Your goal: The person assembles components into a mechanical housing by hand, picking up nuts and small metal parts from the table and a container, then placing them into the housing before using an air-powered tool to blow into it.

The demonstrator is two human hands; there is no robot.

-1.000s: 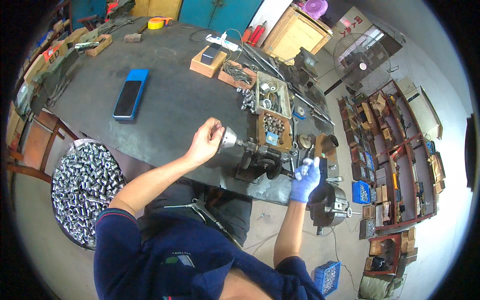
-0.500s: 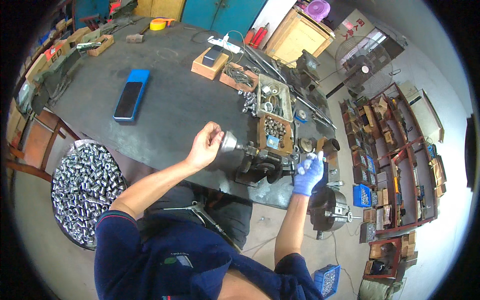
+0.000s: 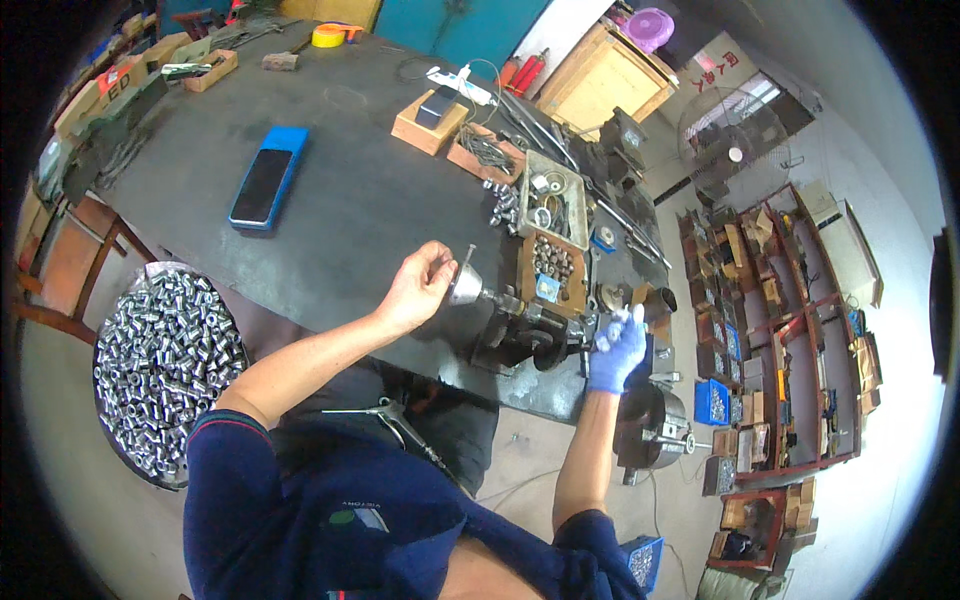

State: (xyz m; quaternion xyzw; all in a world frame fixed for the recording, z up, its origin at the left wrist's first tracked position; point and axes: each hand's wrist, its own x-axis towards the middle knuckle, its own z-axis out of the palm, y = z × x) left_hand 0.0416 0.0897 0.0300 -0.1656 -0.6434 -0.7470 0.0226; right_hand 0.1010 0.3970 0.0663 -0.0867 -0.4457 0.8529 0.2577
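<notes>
My bare left hand point(image 3: 420, 288) is closed, its thumb and fingers pinching at a thin metal rod point(image 3: 468, 257) with a wider tip. The rod stands against the wide face of a silver cone-shaped metal piece point(image 3: 466, 286); whether it is fixed there, I cannot tell. The cone sits on the left end of a dark bench fixture point(image 3: 525, 333) at the table's near edge. To the right of this fixture, my right hand point(image 3: 618, 352) in a blue glove with pale fingertips is curled. Small pale or shiny bits show at its fingers, too blurred to name.
A round tub point(image 3: 110, 345) heaped with short metal fittings stands left of me. On the dark table point(image 3: 340, 190) are a blue-cased phone point(image 3: 268, 180), a grey parts tray point(image 3: 535, 235), and a wooden box point(image 3: 527, 285) of fittings. A round dark machine part point(image 3: 650, 428) juts out at right.
The thin rod now stands up beside my left fingers, where it did not show before. My left hand has shifted slightly right. My right hand stays in nearly the same place.
</notes>
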